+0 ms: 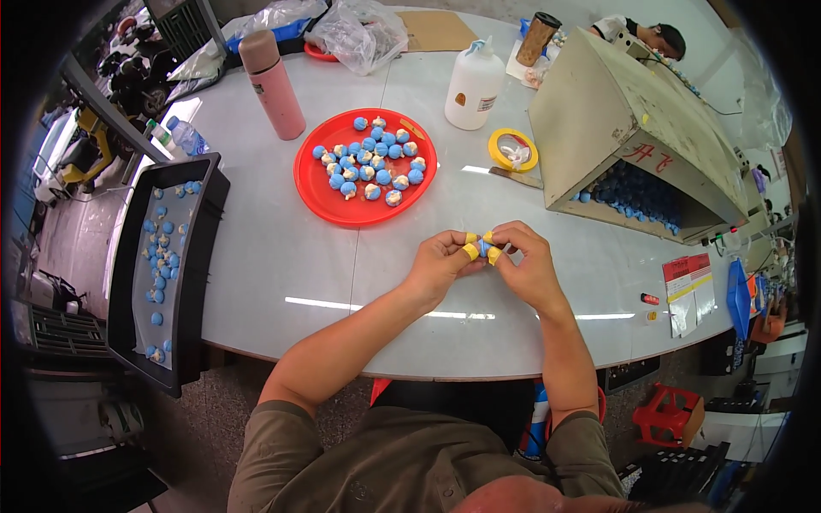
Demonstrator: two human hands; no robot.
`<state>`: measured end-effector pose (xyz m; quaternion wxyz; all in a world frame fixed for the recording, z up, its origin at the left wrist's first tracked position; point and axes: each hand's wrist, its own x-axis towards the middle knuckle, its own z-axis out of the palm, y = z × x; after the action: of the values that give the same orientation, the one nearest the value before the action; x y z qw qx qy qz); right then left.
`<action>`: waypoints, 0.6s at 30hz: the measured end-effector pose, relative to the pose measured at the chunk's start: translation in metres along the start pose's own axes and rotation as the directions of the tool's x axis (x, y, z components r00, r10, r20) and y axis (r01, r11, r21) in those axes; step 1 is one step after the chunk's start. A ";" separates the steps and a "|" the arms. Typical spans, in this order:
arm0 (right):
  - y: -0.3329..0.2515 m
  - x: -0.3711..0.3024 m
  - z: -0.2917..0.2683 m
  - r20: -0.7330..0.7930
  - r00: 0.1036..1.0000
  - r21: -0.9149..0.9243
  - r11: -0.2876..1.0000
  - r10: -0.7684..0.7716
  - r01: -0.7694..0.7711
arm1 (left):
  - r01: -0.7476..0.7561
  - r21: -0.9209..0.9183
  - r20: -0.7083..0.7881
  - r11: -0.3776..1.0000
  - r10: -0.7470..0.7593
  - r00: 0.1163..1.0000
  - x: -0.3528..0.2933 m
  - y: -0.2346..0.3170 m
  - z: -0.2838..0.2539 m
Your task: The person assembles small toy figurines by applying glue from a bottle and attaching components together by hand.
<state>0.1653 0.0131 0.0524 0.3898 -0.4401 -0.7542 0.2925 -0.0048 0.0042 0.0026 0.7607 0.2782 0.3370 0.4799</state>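
Between the fingertips of both hands is a small blue ball-like piece (483, 248), mostly covered by the fingers. My left hand (440, 263) pinches it from the left, and my right hand (528, 267) pinches it from the right. Yellow coverings wrap the thumb and finger tips of each hand. Beyond the hands, a round red tray (310, 190) carries many blue balls (372, 191) with cream-coloured bits on them. At the far left a black bin (190, 282) holds more of the same blue-and-cream balls (160, 256).
A pink flask (278, 98), a white bottle (475, 85) and a yellow tape roll (513, 150) stand beyond the tray. To the right, a beige metal box (624, 128) has blue balls inside its opening. Red-and-white packets (687, 291) lie near the right edge. Another person (637, 34) is behind the box.
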 end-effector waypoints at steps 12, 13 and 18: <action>0.014 0.000 0.005 0.132 0.955 0.148 0.947 0.265 -0.284 | 0.065 -0.003 0.015 0.998 -0.065 0.998 -0.002 0.007 0.001; 0.015 -0.001 0.008 0.141 0.929 0.205 0.908 0.342 -0.365 | 0.100 0.023 0.000 0.995 -0.100 0.995 -0.002 0.009 0.002; 0.015 -0.005 0.020 0.125 0.863 0.287 0.814 0.490 -0.504 | 0.214 0.001 -0.035 0.977 -0.214 0.976 -0.005 0.015 0.005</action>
<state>0.1561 0.0130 0.0287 0.3469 -0.5481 -0.5661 0.5087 -0.0109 0.0047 0.0179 0.8013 0.2336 0.3793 0.3993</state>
